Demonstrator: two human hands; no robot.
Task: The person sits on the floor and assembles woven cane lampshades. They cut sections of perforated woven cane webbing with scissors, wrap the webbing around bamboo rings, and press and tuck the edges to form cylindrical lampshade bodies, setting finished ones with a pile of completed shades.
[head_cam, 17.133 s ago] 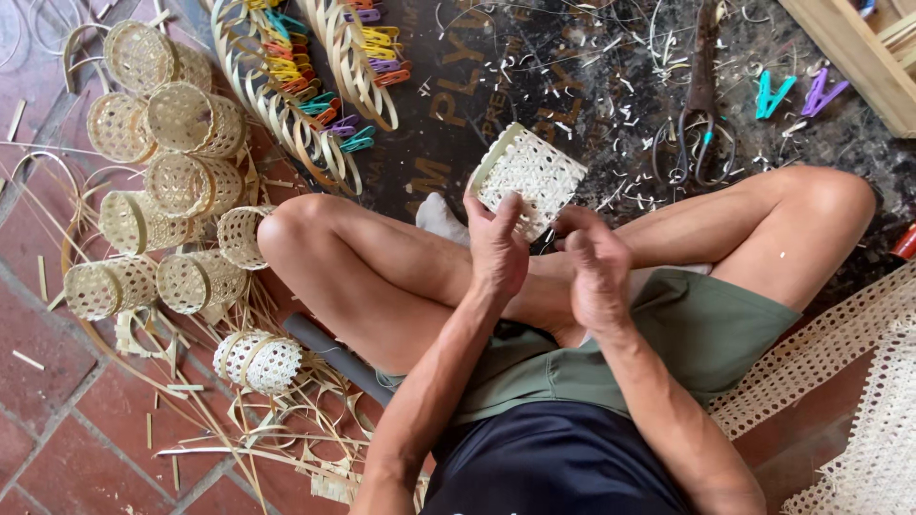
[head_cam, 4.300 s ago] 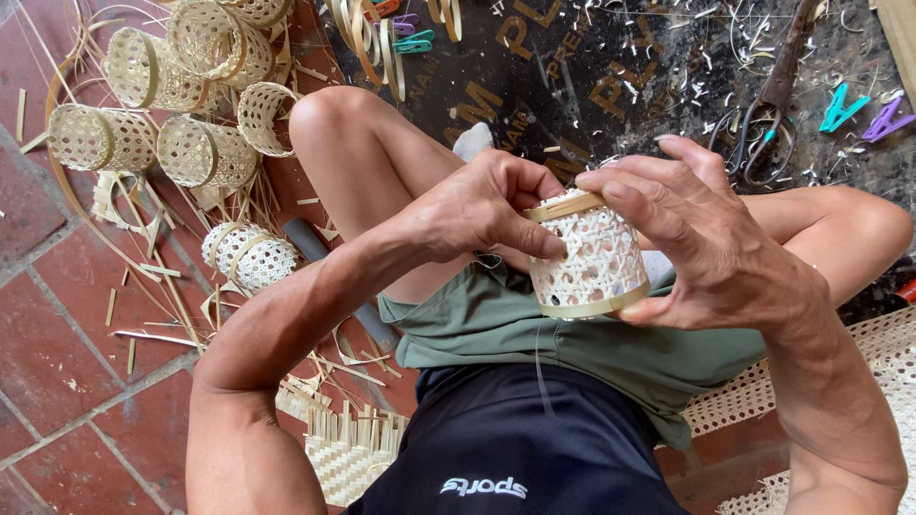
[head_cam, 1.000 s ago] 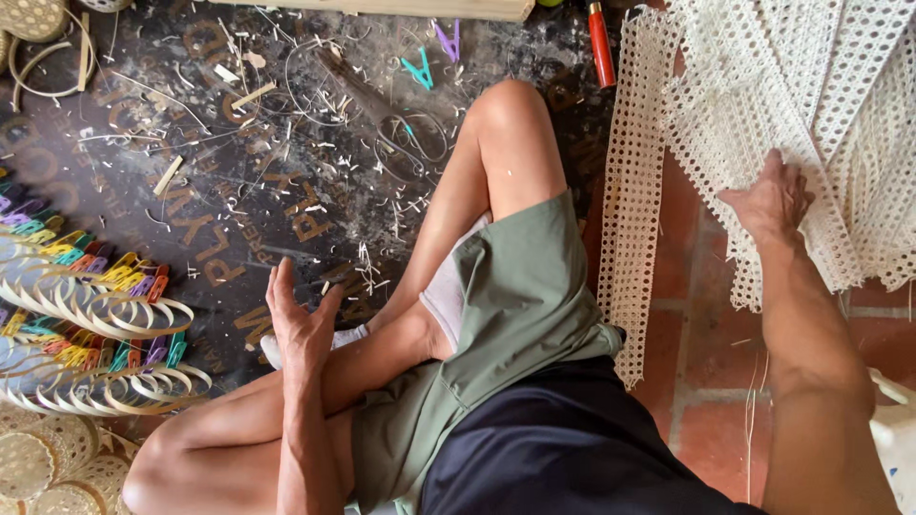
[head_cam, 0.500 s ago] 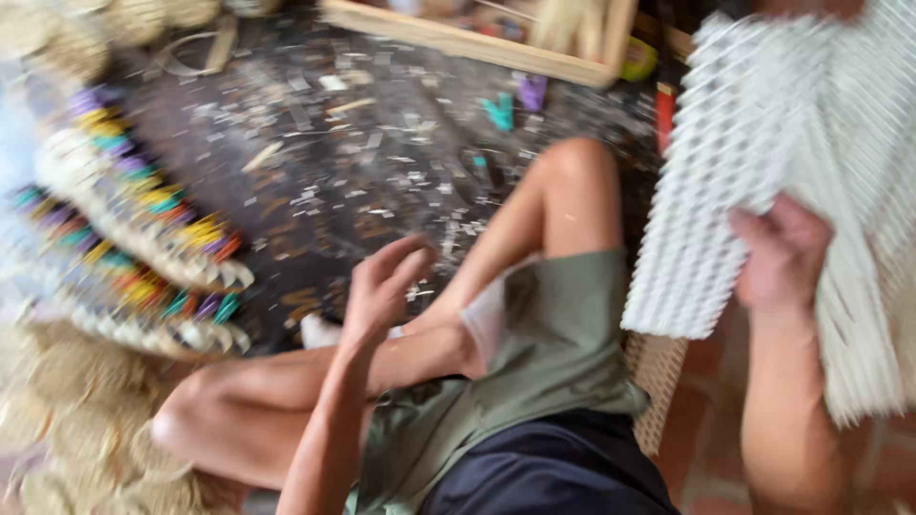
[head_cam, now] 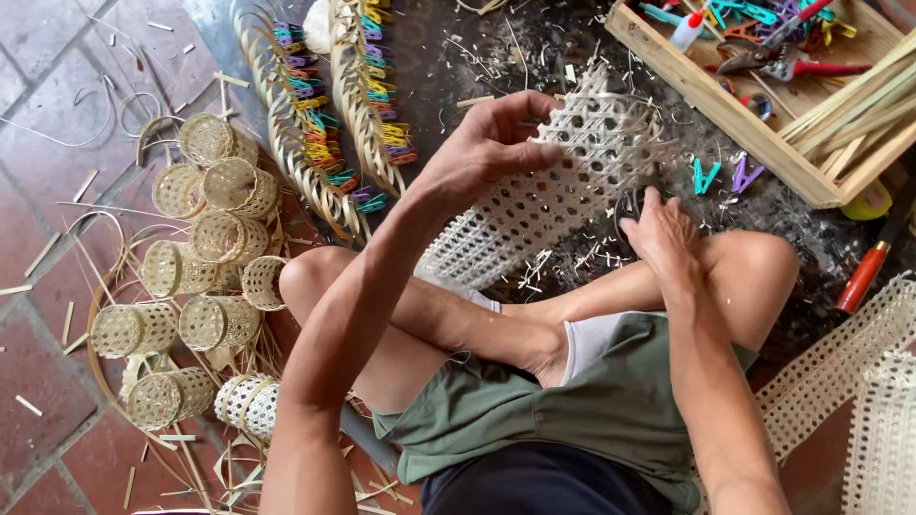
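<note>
Nearest: the person's crossed bare legs (head_cam: 458,324) in olive-green shorts (head_cam: 563,410), seated on the floor.

Left hand (head_cam: 496,143): raised above the knees, fingers and thumb closed on the upper part of a strip of white open-weave cane webbing (head_cam: 544,191). The strip runs slantwise from the hand down to the left knee.

Right hand (head_cam: 663,234): lowered, palm down, fingers loosely spread on the dark littered mat (head_cam: 477,57) just beside the strip's right edge; whether it grips anything cannot be told.

Left of the legs: a cluster of small round woven cane baskets (head_cam: 205,238) lying on the red brick floor (head_cam: 48,114) among loose slivers.

Right edge: further lengths of white cane webbing (head_cam: 859,372), and a red-handled tool (head_cam: 863,277) near them.

Beyond the hands: two small plastic clips, teal and purple (head_cam: 720,176), on the mat.

Farther left: curved bundles of pale cane strips with coloured ties (head_cam: 334,114).

Farthest, upper right: a shallow wooden tray (head_cam: 716,95) holding red-handled pliers (head_cam: 782,62), coloured clips and flat bamboo slats (head_cam: 859,95).
</note>
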